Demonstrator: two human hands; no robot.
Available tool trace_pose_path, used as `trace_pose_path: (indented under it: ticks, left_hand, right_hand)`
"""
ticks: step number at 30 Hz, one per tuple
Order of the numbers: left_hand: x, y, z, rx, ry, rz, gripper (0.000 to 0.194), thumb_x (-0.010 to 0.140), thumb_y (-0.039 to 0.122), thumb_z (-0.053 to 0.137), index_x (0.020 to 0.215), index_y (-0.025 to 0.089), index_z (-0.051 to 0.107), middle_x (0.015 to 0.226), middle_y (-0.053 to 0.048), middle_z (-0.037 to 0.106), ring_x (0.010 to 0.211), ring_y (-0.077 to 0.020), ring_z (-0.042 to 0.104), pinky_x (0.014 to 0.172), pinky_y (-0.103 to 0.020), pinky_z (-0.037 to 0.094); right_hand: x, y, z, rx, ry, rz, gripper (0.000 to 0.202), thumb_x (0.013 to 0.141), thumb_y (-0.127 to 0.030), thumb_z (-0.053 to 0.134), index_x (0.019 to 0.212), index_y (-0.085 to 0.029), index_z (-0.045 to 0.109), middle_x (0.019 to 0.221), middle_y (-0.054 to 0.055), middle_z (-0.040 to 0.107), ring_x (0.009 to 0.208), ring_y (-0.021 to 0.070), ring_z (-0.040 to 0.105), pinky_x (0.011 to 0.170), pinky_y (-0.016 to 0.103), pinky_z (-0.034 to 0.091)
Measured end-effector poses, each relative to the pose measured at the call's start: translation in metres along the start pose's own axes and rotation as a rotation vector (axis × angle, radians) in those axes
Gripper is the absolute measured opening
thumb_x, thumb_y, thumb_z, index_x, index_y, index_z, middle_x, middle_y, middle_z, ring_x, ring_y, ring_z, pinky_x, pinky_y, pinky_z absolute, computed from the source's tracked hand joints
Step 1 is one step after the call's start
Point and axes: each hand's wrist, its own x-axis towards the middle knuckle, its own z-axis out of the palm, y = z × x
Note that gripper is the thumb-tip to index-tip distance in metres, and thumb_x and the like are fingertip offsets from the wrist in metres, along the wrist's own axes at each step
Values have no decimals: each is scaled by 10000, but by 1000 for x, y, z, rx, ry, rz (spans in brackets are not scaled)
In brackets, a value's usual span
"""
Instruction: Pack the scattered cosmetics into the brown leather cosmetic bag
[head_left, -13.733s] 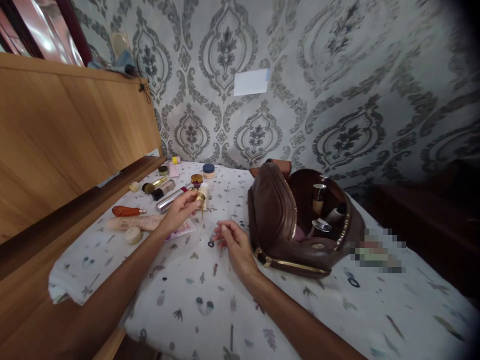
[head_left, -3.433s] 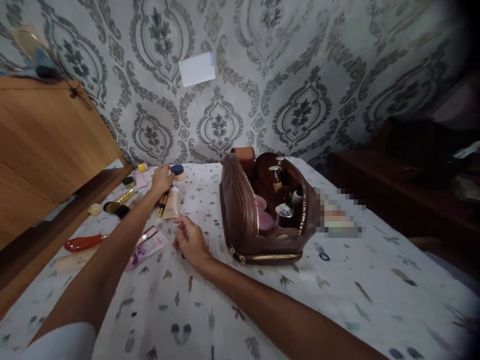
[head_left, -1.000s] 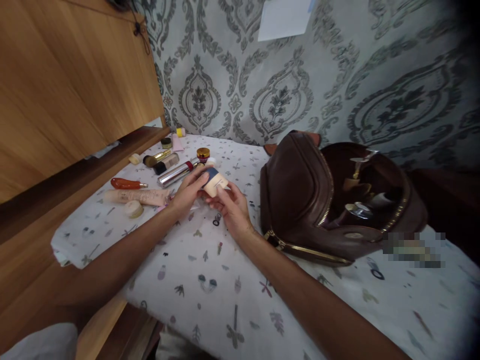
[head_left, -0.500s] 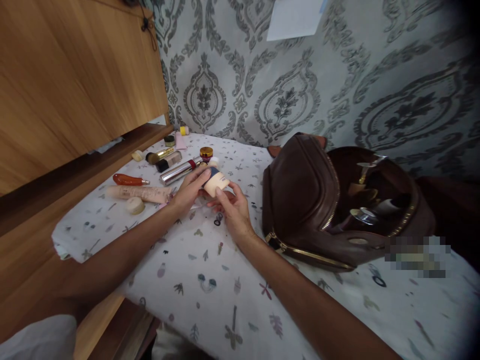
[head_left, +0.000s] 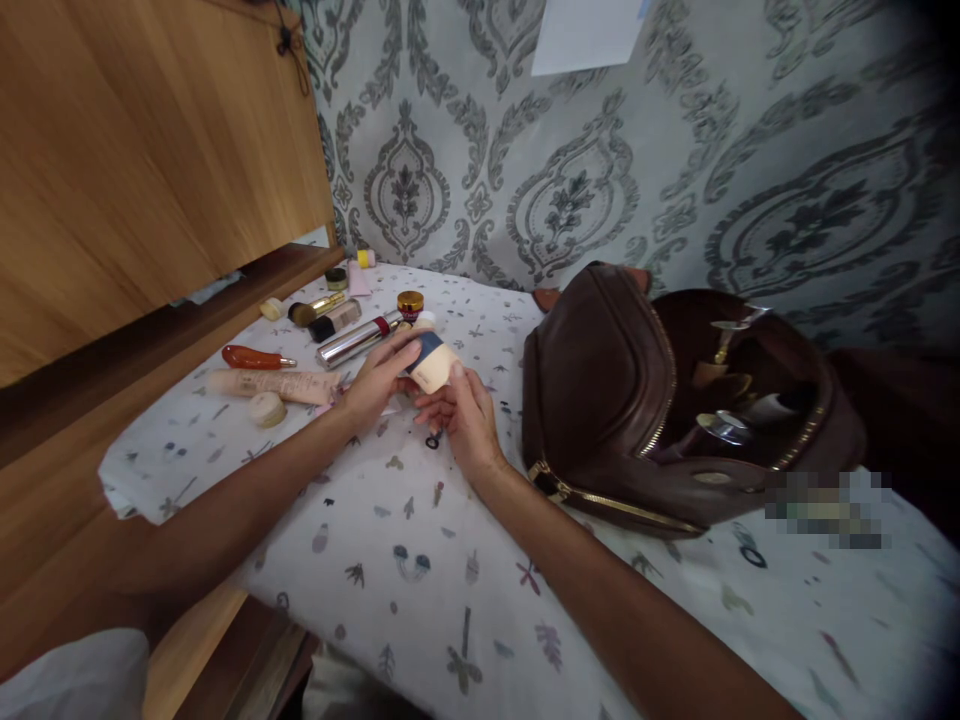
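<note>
Above the patterned cloth, both my hands are on a small cream-coloured jar (head_left: 433,372) with a dark blue band. My left hand (head_left: 380,375) closes round its blue end, thumb on top. At the cream end, my right hand (head_left: 469,418) presses its thumb to the side, its other fingers curled below. Just behind the jar lie a silver tube (head_left: 352,342) and a small pot with a gold lid (head_left: 410,304). To the left of my left hand are a peach squeeze tube (head_left: 281,385) and a round cream-lidded pot (head_left: 267,409).
A brown leather bag (head_left: 592,385) stands unzipped at the right, with bottles inside. More cosmetics, including a makeup brush (head_left: 304,314) and an orange-handled item (head_left: 255,358), lie at the left. A wooden cabinet (head_left: 165,150) borders the left, a patterned wall (head_left: 480,130) the back.
The jar has turned slightly between my hands, showing more of its cream side. My right thumb has moved up along its edge. The view has shifted a little.
</note>
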Motion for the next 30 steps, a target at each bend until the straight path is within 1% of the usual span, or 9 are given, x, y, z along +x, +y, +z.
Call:
trace_pose_path:
  ticks: [4, 7, 10, 12, 14, 17, 19, 23, 30]
  left_hand:
    - [1, -1, 2, -15, 38, 2, 431, 772, 507, 744, 1033, 167, 695, 862, -41, 671, 661, -131, 593, 519, -217, 487]
    - [2, -3, 2, -11, 71, 4, 414, 786, 542, 717, 931, 157, 674, 782, -29, 650, 621, -124, 577, 508, -216, 477]
    - [3, -5, 2, -7, 91, -20, 419, 782, 555, 714, 907, 159, 659, 756, -25, 643, 615, -133, 585, 502, -225, 484]
    - [3, -6, 1, -3, 95, -43, 429, 775, 561, 718, 901, 155, 658, 755, -28, 642, 605, -135, 584, 493, -232, 490]
    - [4, -6, 1, 3, 101, -49, 435, 775, 567, 717, 890, 151, 664, 761, -34, 643, 603, -132, 582, 489, -228, 483]
    - [4, -7, 0, 20, 95, -41, 435, 784, 569, 708, 900, 151, 681, 784, -43, 654, 636, -135, 594, 508, -219, 473]
    - [4, -6, 0, 30, 81, -38, 445, 781, 571, 710, 932, 152, 692, 813, -52, 668, 666, -146, 606, 526, -225, 476]
    - [3, -5, 0, 34, 56, -35, 472, 777, 553, 717, 1035, 159, 703, 902, -67, 687, 718, -159, 617, 553, -237, 476]
    - [-2, 1, 4, 5, 15, 41, 376, 783, 423, 713, 1086, 200, 701, 1013, -49, 659, 835, -157, 597, 672, -235, 474]
  right_hand:
    - [-1, 0, 0, -10, -17, 7, 559, 761, -658, 678, 1042, -229, 454, 628, -34, 675, 456, 135, 621, 395, 195, 385]
    - [-1, 2, 1, -41, 27, -21, 574, 736, -564, 746, 1108, -230, 465, 753, -19, 687, 555, 140, 655, 424, 198, 418]
    - [-1, 4, 2, -62, 80, -86, 523, 721, -510, 767, 1079, -225, 514, 918, 16, 669, 715, 155, 680, 478, 209, 477]
    - [0, 4, 2, -60, 86, -105, 496, 718, -496, 767, 1057, -222, 530, 958, 23, 656, 746, 156, 679, 496, 213, 491]
    - [0, 3, 1, -46, 80, -92, 487, 727, -490, 763, 1060, -223, 528, 923, 15, 664, 692, 145, 672, 482, 209, 474]
    - [0, 2, 0, -9, 67, -47, 466, 755, -514, 737, 1050, -230, 515, 786, -15, 670, 560, 127, 639, 450, 207, 436]
    - [1, 2, -1, 17, 52, -29, 438, 775, -540, 711, 1017, -233, 514, 720, -30, 662, 513, 125, 625, 435, 209, 418]
    - [2, 2, -2, 45, 19, -8, 417, 801, -574, 669, 982, -229, 521, 662, -34, 657, 481, 128, 620, 411, 208, 393]
    - [4, 3, -4, 58, 27, 12, 425, 793, -596, 673, 925, -222, 518, 591, -44, 631, 429, 115, 593, 370, 187, 363]
